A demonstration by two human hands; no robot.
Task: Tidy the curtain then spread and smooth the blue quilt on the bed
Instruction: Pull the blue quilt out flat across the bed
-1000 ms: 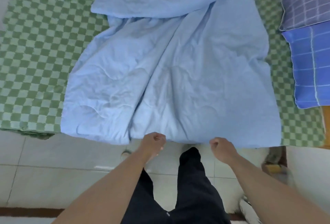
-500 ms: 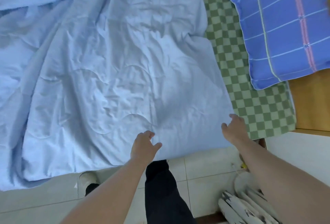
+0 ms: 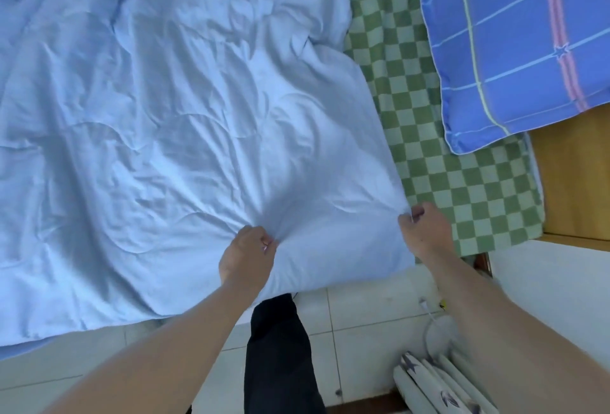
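A light blue quilt [image 3: 185,123] lies wrinkled across the bed, its near edge hanging over the bedside above the floor. My left hand [image 3: 247,255] pinches a bunch of the quilt a little in from that edge, and creases radiate from the grip. My right hand [image 3: 424,232] is closed on the quilt's near right corner, beside the green checked sheet [image 3: 439,156]. No curtain is in this view.
A blue plaid pillow [image 3: 515,37] lies on the sheet at the upper right. A wooden headboard panel [image 3: 574,179] stands at the right. White tiled floor [image 3: 356,331] lies below, with my dark trouser leg [image 3: 280,354] and folded star-patterned fabric [image 3: 435,384] at the lower right.
Both hands were open and reaching half a second ago; now they have closed on the quilt's near edge and corner. The view has shifted right along the bed and come closer.
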